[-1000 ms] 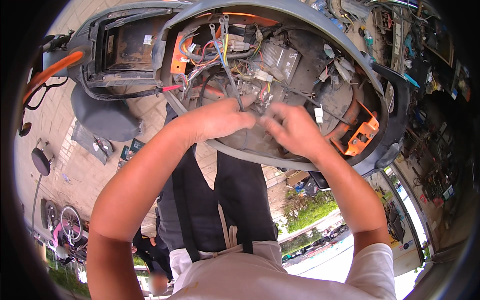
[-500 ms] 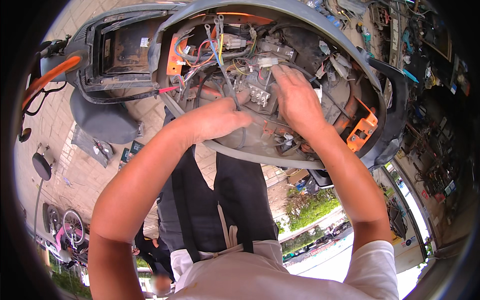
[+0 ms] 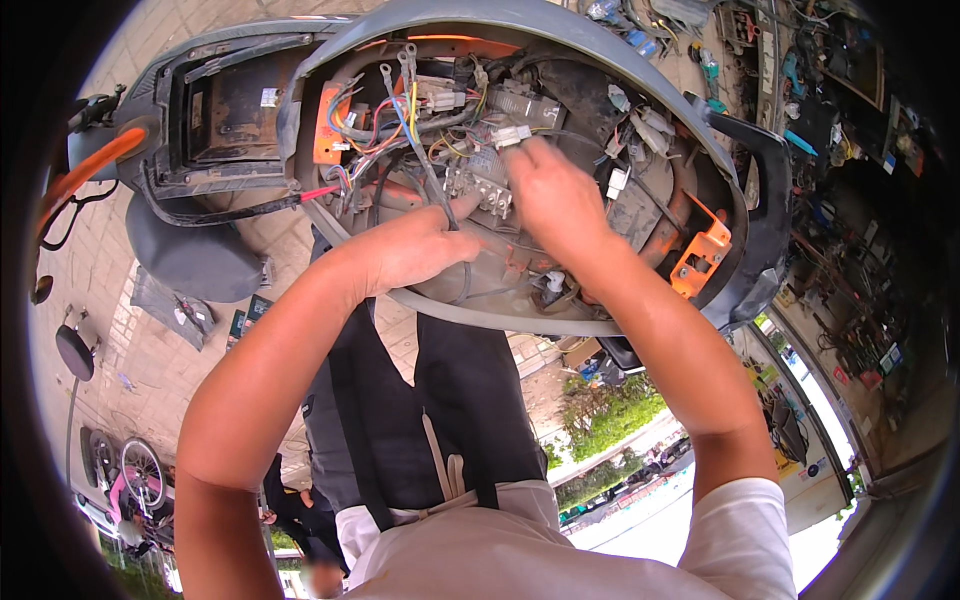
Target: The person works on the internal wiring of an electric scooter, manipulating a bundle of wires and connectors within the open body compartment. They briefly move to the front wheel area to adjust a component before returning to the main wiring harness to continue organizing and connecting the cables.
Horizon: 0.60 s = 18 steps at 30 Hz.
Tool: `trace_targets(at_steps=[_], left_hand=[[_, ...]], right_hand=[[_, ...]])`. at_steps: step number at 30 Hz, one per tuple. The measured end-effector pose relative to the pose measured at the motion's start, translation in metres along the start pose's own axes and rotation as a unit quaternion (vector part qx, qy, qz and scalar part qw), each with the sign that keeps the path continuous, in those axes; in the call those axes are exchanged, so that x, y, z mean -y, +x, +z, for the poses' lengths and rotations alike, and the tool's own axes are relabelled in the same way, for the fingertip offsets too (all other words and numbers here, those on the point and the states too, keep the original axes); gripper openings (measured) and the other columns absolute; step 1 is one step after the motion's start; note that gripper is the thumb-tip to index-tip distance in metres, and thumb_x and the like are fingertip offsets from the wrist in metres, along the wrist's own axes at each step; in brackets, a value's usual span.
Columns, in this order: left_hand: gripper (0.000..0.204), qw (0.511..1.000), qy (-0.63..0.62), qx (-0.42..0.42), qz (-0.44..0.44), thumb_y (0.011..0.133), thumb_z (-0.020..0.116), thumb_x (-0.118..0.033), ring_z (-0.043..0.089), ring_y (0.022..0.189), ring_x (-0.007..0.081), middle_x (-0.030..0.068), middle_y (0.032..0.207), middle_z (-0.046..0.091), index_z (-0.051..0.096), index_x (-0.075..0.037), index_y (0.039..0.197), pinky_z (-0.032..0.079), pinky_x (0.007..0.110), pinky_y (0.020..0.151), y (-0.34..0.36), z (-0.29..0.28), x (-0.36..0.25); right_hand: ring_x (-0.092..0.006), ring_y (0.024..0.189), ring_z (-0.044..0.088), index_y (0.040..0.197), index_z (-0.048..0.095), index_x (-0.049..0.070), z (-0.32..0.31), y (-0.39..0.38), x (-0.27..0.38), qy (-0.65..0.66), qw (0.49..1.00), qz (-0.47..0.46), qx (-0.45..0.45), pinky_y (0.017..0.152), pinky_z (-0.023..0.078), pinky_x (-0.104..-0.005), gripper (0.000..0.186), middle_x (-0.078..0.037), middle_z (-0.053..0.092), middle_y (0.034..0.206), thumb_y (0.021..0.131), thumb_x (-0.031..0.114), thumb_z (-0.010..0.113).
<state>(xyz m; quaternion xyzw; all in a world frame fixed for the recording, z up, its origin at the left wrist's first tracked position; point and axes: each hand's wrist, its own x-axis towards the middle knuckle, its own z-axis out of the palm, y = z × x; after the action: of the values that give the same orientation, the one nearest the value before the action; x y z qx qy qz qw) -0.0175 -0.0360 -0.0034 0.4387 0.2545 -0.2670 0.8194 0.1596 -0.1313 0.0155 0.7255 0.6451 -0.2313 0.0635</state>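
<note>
The opened body of a grey scooter lies in front of me, its bay full of wiring. My left hand rests by the near rim, forefinger stretched toward the metal terminals of a finned controller box and thumb apart from it. A dark cable runs past that thumb and forefinger; the other fingers are hidden. My right hand is over the controller, its fingertips at or just beside a white plug connector. Motion blurs its fingers, so their grip is unclear.
Loose ring-ended cables stand up left of the controller. An orange bracket sits at the right of the bay. A dark seat-like piece lies on the paving at left. Tools and parts crowd the right side.
My right hand has drawn its fingers in from a flatter pose and blurs near the white connector. The left hand stays by the terminals. The whole view has shifted slightly.
</note>
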Motion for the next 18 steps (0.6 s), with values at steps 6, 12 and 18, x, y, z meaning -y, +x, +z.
trace_targets(at_steps=[6, 12, 18], left_hand=[[0.065, 1.0, -0.012, -0.001, -0.01, 0.083, 0.051, -0.015, 0.05, 0.119, 0.0183, 0.0123, 0.135, 0.052, 0.036, 0.004, 0.143, 0.036, 0.027, 0.102, -0.004, 0.002, -0.01], [0.051, 0.998, -0.056, -0.007, 0.006, 0.084, 0.053, -0.012, 0.054, 0.112, 0.0181, 0.0115, 0.122, 0.061, 0.051, 0.001, 0.133, 0.039, 0.029, 0.1, 0.002, 0.003, -0.003], [0.043, 0.999, -0.037, 0.018, 0.031, 0.087, 0.057, -0.018, 0.056, 0.11, 0.0203, 0.0123, 0.118, 0.062, 0.057, 0.0, 0.126, 0.042, 0.032, 0.097, -0.002, 0.003, -0.008]], right_hand=[[-0.0363, 0.088, 0.061, 0.094, 0.061, 0.001, -0.008, -0.01, -0.001, 0.115, 0.991, 0.039, -0.049, 0.075, 0.051, -0.0448, 0.014, -0.016, 0.06, 0.091, 0.081, 0.006, 0.059], [-0.0366, 0.086, 0.06, 0.088, 0.061, 0.0, -0.049, -0.008, 0.01, 0.158, 0.983, 0.052, -0.078, 0.074, 0.051, -0.0451, 0.012, -0.017, 0.059, 0.085, 0.082, 0.011, 0.064], [-0.039, 0.077, 0.062, 0.081, 0.061, -0.002, -0.042, 0.05, -0.005, 0.136, 0.982, 0.005, -0.133, 0.069, 0.051, -0.0469, 0.01, -0.02, 0.061, 0.08, 0.081, 0.007, 0.06]])
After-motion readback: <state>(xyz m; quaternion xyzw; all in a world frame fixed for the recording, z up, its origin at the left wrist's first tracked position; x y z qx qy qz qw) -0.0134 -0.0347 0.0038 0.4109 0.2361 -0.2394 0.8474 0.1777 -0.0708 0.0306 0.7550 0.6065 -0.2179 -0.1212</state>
